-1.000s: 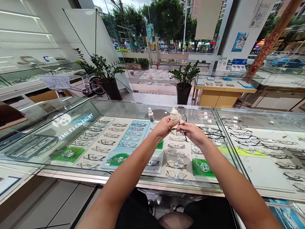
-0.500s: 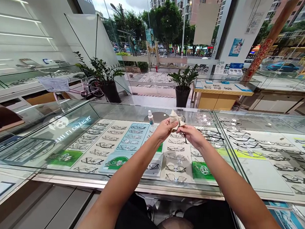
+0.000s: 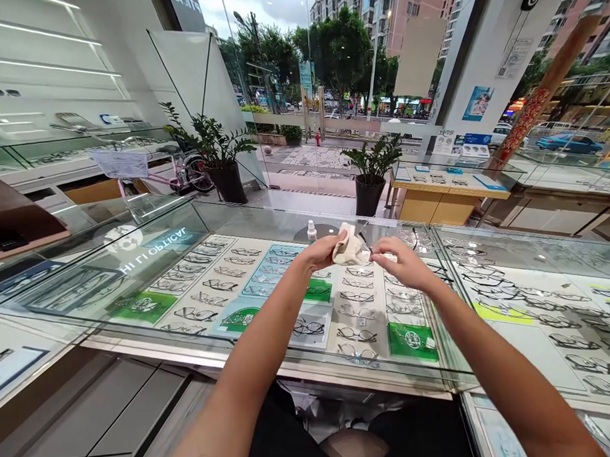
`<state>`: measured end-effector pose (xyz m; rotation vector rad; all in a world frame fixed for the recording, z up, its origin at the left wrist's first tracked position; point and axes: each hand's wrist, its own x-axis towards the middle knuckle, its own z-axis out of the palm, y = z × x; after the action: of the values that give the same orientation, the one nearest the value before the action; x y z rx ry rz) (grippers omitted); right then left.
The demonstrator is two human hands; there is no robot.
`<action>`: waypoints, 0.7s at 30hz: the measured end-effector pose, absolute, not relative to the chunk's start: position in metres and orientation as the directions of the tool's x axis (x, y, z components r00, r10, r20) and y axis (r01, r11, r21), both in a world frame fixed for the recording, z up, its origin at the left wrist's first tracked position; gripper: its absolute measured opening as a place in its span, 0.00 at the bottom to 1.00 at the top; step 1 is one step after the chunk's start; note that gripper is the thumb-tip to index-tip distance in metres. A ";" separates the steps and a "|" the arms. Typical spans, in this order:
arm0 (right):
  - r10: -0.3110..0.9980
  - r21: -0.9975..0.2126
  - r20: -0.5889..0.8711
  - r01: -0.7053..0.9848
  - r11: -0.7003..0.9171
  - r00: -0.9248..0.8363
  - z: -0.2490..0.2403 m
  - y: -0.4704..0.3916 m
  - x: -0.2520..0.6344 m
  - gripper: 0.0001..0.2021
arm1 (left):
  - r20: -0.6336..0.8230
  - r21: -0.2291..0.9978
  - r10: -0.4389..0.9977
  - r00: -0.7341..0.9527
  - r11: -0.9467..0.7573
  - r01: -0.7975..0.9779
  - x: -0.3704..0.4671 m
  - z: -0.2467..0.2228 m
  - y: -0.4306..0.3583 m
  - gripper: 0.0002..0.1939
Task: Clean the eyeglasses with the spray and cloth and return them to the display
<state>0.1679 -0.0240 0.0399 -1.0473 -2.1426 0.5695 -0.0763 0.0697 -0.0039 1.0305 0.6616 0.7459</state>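
Note:
Above the glass display case, my left hand (image 3: 322, 253) grips a crumpled cream cloth (image 3: 352, 248), its thumb on top. Dark eyeglasses (image 3: 364, 239) show at the cloth's right side; only a thin dark part is visible, and the cloth covers the rest. The fingertips of my right hand (image 3: 400, 262) are pinched on the eyeglasses right beside the cloth. A small white spray bottle (image 3: 312, 231) stands upright on the glass just beyond my left hand.
The glass display case (image 3: 270, 363) holds rows of eyeglasses and green cards (image 3: 413, 341) beneath its top. Another case section (image 3: 519, 354) adjoins on the right. Beyond are two potted plants (image 3: 370, 196) and a wooden display table (image 3: 434, 204). A pink bicycle (image 3: 158, 173) stands at the left.
My right hand has shifted a little to the right, away from my left. The cloth is turned and more spread out. The view has swung slightly left.

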 end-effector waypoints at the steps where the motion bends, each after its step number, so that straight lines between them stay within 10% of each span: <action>1: 0.779 -0.497 0.387 0.600 0.627 -0.494 0.042 -0.026 0.168 0.14 | -0.164 0.928 0.768 0.619 0.333 -0.168 -0.080 -0.005 0.070 0.29; 9: 0.597 0.366 0.207 0.628 0.687 -0.775 0.049 -0.041 0.163 0.12 | -0.291 0.925 0.548 0.784 0.371 0.084 -0.084 -0.005 0.062 0.28; 21: 0.540 0.464 0.100 0.520 0.717 -0.835 0.056 -0.041 0.157 0.11 | -0.184 0.973 0.425 0.886 0.207 0.102 -0.050 -0.009 0.044 0.20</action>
<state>0.1566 -0.0411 0.0557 -0.9112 -2.9503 -0.7767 -0.0502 0.0439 -0.0087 1.3568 0.4650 0.2365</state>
